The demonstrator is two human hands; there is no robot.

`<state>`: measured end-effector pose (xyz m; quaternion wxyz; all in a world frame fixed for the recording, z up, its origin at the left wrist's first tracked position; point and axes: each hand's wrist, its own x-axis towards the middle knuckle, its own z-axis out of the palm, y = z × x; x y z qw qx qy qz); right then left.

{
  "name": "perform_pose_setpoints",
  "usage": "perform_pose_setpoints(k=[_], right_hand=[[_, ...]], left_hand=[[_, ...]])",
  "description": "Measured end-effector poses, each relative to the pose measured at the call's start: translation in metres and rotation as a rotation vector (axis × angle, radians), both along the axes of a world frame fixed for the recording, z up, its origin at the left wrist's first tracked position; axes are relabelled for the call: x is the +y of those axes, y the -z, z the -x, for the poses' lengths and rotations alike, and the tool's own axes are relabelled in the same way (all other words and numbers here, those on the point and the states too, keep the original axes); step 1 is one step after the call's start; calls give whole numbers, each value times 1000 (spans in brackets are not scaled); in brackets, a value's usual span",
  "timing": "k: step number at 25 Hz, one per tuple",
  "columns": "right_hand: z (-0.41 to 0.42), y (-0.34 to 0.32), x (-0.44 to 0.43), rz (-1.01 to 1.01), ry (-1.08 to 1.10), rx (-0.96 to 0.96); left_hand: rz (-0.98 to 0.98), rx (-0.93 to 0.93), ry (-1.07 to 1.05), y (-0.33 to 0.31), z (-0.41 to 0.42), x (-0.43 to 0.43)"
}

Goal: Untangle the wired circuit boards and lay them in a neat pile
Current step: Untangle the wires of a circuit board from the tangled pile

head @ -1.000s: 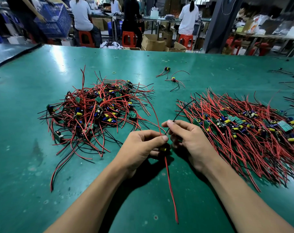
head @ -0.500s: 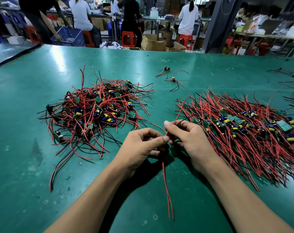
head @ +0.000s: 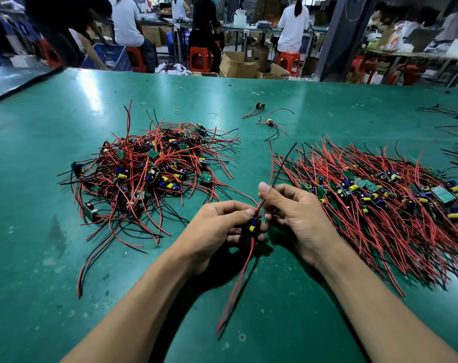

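My left hand [head: 217, 226] grips a small circuit board [head: 254, 224] with a blue and yellow capacitor; two red wires hang down from it toward me. My right hand [head: 296, 213] pinches that board's upper red and black wires [head: 277, 171], which stick up and away between thumb and fingers. A tangled heap of wired boards [head: 149, 174] lies on the green table [head: 248, 310] to the left. On the right spreads a flatter pile of boards [head: 379, 195] with their wires lying mostly parallel.
Two loose wired boards [head: 268, 121] lie at the back centre, and more black wires [head: 455, 119] at the far right edge. Beyond the table's far edge people sit on red stools among cardboard boxes and a blue crate [head: 112, 57].
The board's lower red wires have swung together and hang closer to me. My right hand has drawn the upper red and black wires up and straighter. Both hands stay in the same spot.
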<state>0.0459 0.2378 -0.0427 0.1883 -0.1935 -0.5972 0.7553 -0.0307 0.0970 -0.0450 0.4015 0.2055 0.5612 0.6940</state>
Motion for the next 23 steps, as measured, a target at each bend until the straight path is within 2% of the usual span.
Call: perform_pose_setpoints(k=[3, 6, 10, 16, 23], right_hand=[[-2, 0, -7, -170, -51, -29], [-2, -1, -9, -227, -32, -19], [-3, -3, -8, -184, -26, -31], [-4, -1, -4, -84, -139, -57], [-6, 0, 1, -51, -238, -51]], left_hand=[[-13, 23, -54, 1, 0, 0], [-18, 22, -70, 1, 1, 0], [-22, 15, -36, 0, 1, -2], [-11, 62, -71, -2, -4, -1], [-1, 20, -87, -2, -2, -1]])
